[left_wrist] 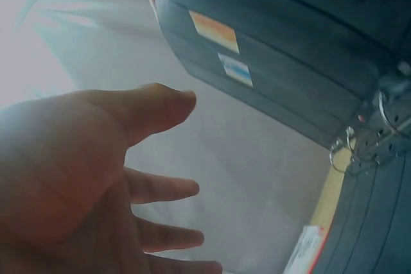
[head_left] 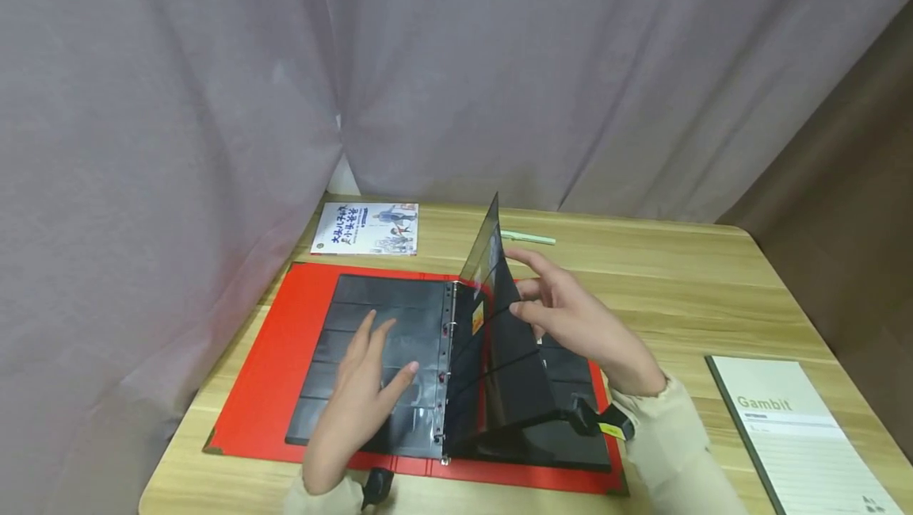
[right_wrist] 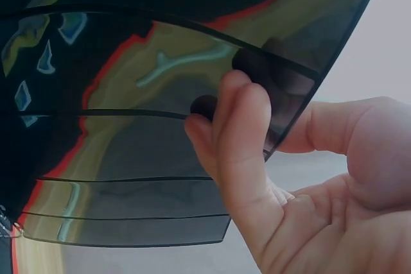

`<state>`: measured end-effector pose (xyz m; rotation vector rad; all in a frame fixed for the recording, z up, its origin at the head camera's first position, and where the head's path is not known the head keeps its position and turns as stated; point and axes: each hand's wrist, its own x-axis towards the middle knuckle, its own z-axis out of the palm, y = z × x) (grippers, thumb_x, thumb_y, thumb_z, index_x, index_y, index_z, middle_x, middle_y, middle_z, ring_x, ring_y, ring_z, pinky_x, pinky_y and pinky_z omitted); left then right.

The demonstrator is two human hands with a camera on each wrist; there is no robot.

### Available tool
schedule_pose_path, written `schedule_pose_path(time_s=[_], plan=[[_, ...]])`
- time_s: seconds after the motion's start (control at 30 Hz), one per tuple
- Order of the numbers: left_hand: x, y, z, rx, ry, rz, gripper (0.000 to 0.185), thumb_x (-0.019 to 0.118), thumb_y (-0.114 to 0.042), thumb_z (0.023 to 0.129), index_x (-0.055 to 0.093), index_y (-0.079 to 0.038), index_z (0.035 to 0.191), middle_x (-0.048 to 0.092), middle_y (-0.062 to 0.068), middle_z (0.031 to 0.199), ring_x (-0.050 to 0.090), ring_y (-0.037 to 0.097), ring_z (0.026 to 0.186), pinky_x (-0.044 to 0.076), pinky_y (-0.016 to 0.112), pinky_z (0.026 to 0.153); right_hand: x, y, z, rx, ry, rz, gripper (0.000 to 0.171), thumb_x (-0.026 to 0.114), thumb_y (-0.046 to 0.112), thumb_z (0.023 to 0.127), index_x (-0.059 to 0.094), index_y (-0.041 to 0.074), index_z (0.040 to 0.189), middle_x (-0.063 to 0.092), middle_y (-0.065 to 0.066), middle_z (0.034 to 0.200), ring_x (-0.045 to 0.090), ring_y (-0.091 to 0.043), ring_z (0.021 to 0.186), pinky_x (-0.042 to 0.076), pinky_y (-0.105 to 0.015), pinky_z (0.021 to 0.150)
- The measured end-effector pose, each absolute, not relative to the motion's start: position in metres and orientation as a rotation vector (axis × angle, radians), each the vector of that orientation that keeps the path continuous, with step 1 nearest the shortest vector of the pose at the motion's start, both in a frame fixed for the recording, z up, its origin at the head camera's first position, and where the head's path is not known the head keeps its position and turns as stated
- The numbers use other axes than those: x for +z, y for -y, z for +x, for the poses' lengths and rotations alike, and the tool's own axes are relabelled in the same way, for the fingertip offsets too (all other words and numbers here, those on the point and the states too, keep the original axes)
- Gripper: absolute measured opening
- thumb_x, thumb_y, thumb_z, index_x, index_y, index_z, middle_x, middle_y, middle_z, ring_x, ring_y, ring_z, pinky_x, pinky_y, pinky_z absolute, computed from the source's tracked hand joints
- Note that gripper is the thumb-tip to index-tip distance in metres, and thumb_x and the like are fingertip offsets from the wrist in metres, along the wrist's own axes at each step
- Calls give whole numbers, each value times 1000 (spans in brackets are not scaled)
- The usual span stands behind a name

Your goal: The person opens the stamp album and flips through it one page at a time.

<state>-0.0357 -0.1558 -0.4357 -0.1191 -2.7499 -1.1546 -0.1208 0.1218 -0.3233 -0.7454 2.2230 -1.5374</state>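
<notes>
A red ring-binder stamp album [head_left: 267, 349] lies spread on the table, with black pocket pages inside. My right hand [head_left: 581, 325] pinches the outer edge of one black page [head_left: 509, 356], which stands nearly upright from the rings. In the right wrist view, the thumb and fingers [right_wrist: 244, 139] sit on opposite sides of that glossy page [right_wrist: 160, 145]. An orange stamp [left_wrist: 215, 32] and a blue-and-white stamp [left_wrist: 236, 69] show in its pockets in the left wrist view. My left hand [head_left: 360, 392] hovers over the left page [head_left: 357, 317], fingers spread and holding nothing.
A white illustrated booklet [head_left: 367, 228] lies behind the album's left side. Beyond the raised page is a light green pen [head_left: 528, 238]. A notepad marked Gambit [head_left: 799, 428] rests at the right. Grey curtains [head_left: 456, 79] hang along the table's back and left.
</notes>
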Motion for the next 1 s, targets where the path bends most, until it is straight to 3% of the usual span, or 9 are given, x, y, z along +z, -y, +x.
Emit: schedule_pose_path(time_s=[0.27,0.5,0.7,1.0], plan=[[-423,146,-33,-1205,2649,-280,64,67,-30,98,41,-10,152,26,13,164,35,40,144,37,70,102,-326,-110,-120,-1532,-2188,-772,67,57,1,98,26,9,157,60,-9,85,50,-21,55,45,-28,55],[-411,136,-30,-1218,2556,-430,56,62,-35,101,45,-16,151,35,8,160,44,35,138,40,69,100,-325,-98,-121,-1539,-2144,-775,68,57,3,98,25,8,157,68,-14,97,55,-22,60,51,-32,59],[-403,129,-28,-1222,2489,-559,57,57,-38,103,40,-26,156,35,6,160,48,33,134,44,70,94,-323,-88,-122,-1532,-2115,-762,70,59,9,99,22,8,158,63,-14,88,61,-29,58,57,-40,61],[-395,125,-23,-1232,2397,-721,55,55,-33,104,40,-24,156,30,5,163,46,31,137,49,62,93,-329,-74,-125,-1519,-2086,-777,72,60,21,101,18,9,159,58,-15,91,65,-37,68,58,-42,68]])
